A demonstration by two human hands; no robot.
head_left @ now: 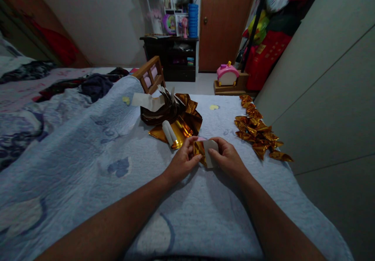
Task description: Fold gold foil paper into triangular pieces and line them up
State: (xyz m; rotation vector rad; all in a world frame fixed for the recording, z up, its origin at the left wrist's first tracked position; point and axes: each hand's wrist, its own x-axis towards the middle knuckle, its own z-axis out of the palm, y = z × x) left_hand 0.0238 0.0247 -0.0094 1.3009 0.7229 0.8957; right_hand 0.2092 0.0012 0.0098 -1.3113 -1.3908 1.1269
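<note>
Between my two hands is a partly folded sheet of gold foil paper (210, 157), its white backing showing on the right part and gold on the left. My left hand (187, 157) pinches the gold side. With the thumb on the white face, my right hand (227, 155) grips the other side. Just beyond my left hand lies a pile of gold foil sheets (193, 118), fanned and curled, with a rolled sheet (168, 132) showing its white back at the near edge. Several folded gold foil pieces (258, 132) lie in a cluster to the right.
A blue-patterned quilt (129, 198) covers the bed under everything. Rumpled clothes (96, 85) lie at the left, and a wooden bed-end frame (150, 73) rises behind the pile. A pale cabinet (322, 77) borders the right side. A pink toy (227, 75) stands past the far edge.
</note>
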